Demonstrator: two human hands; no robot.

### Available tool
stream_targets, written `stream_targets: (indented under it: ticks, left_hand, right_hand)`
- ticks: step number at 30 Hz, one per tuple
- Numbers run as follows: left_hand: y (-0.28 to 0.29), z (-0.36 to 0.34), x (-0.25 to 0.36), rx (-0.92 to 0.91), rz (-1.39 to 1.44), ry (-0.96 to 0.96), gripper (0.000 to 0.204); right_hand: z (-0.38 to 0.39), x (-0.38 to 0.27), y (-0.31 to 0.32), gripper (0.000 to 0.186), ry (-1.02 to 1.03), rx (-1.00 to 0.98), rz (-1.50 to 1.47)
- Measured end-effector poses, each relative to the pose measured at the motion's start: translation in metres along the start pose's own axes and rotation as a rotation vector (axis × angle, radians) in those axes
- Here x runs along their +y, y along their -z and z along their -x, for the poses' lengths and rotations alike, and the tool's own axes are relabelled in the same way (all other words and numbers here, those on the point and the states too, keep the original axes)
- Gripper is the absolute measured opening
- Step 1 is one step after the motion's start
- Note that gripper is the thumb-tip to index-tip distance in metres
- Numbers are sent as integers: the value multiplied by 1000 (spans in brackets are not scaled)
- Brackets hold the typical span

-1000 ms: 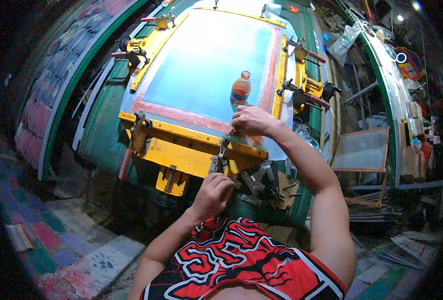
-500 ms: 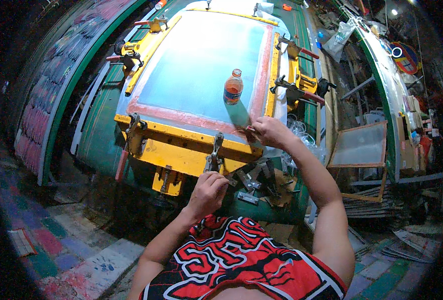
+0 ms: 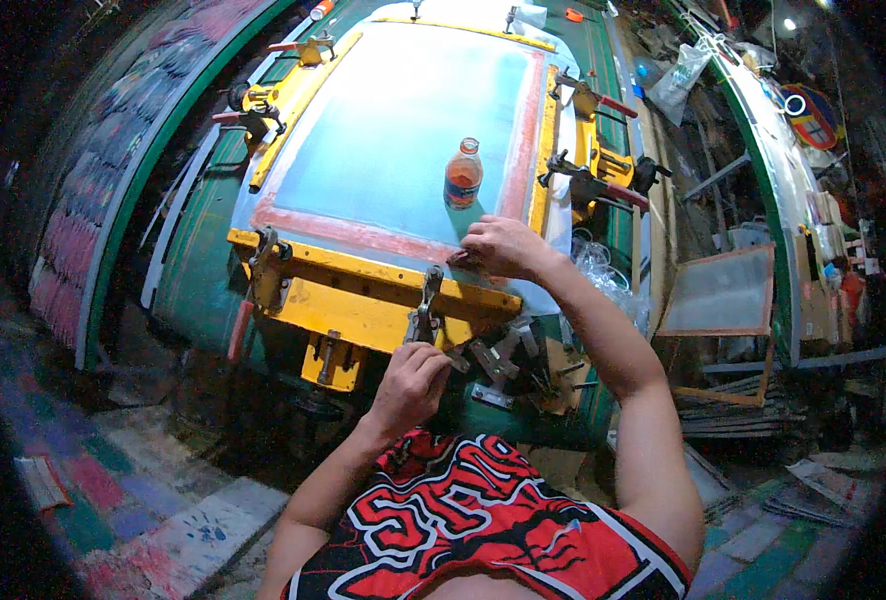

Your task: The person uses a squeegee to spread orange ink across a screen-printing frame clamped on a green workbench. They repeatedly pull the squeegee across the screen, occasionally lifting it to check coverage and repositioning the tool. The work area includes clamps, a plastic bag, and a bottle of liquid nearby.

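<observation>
A printing screen (image 3: 403, 130) with a blue-white mesh and a reddish taped border lies in a yellow metal clamping frame (image 3: 358, 308). My left hand (image 3: 413, 388) is closed at the lower end of the metal clamp (image 3: 426, 305) on the frame's near bar, apparently round its handle, which the fingers cover. Over the screen's near right corner, my right hand (image 3: 508, 247) is closed on a small dark piece (image 3: 458, 257) that I cannot make out, down at the border. Just beyond it, a clear bottle (image 3: 463, 178) with orange-red contents and a dark label stands upright on the mesh.
More clamps with red handles (image 3: 618, 193) line the frame's sides. Loose metal parts (image 3: 493, 395) and crumpled clear plastic (image 3: 603, 265) lie at the near right of the green table (image 3: 188, 265). A smaller framed screen (image 3: 718, 290) leans at the right. Printed sheets (image 3: 93, 190) cover the left table.
My right hand has moved left along the screen's near border with the small dark piece. My left hand stays at the clamp.
</observation>
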State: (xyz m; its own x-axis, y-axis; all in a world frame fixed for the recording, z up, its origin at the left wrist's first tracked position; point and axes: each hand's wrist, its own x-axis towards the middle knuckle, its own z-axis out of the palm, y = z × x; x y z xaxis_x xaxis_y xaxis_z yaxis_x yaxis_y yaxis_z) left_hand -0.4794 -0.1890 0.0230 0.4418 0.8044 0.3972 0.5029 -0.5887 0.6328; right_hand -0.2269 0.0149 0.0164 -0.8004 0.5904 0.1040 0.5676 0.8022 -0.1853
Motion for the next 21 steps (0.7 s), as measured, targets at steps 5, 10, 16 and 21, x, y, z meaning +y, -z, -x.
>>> stream_targets:
  ticks: [5,10,16,21]
  left_hand:
    - [1,2,0,-5,-1,16,25]
    - [1,2,3,-17,-10,17,28]
    - [1,2,2,-13,-5,11,22]
    - [1,1,4,21,-21,-1,12]
  right_hand:
    - [-20,-5,0,12,93,-6,-13]
    - [-11,-2,20,10,107,-158,16]
    - [22,7,30,13,70,-88,-63]
    - [46,14,20,25,-55,-58,24]
